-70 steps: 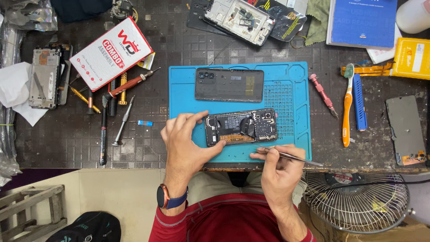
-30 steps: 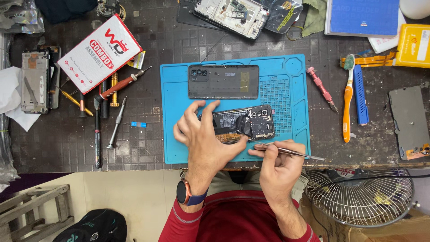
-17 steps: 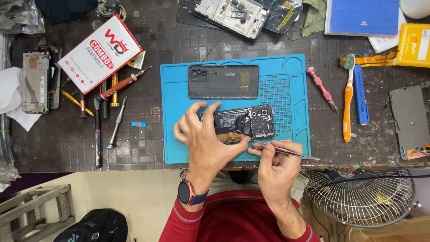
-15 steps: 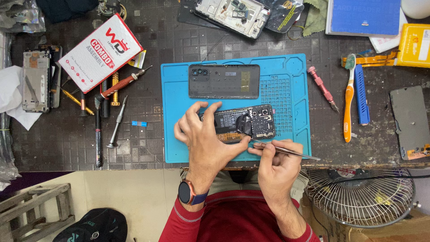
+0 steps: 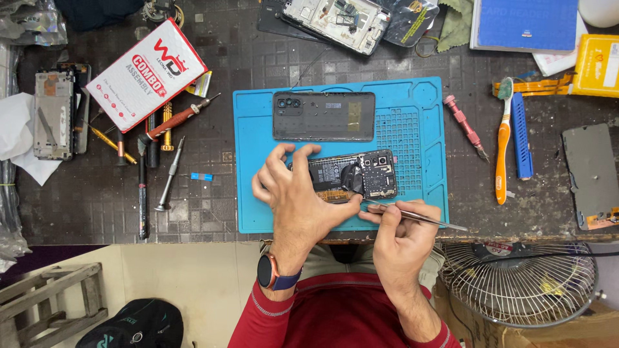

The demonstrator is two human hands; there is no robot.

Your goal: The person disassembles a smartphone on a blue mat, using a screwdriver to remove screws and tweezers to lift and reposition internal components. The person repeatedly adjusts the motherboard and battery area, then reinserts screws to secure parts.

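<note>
Item, nearest: my left hand [image 5: 300, 203], fingers curled over the near end of the opened phone [image 5: 351, 177], pinning it to the blue work mat [image 5: 425, 116]. Against the view of two seconds back, this hand has slid up from the mat's front edge onto the phone body; the grip is now firm, so I judge the board steady enough for fine work.

Item: my right hand [image 5: 396, 235], pinched closed on the slim tweezers [image 5: 412, 216]. Their tip has moved in from off the phone's near edge and now rests at the dark patch beside the circuit board; the tail juts right, over the table's front edge.

Item: the phone lies on the near half of the mat, inner side up, just apart from the detached dark back cover [image 5: 324, 116] beyond it.

Item, room: bare mat to the right of the phone, gridded; little space toward me, where the mat meets the table edge.

Item, left: screwdrivers [image 5: 169, 174] and a red-and-white box [image 5: 147, 74], well apart.

Item, right: orange toothbrush [image 5: 501, 145], blue bar [image 5: 521, 135].

Item, far: another stripped phone frame [image 5: 335, 22].
</note>
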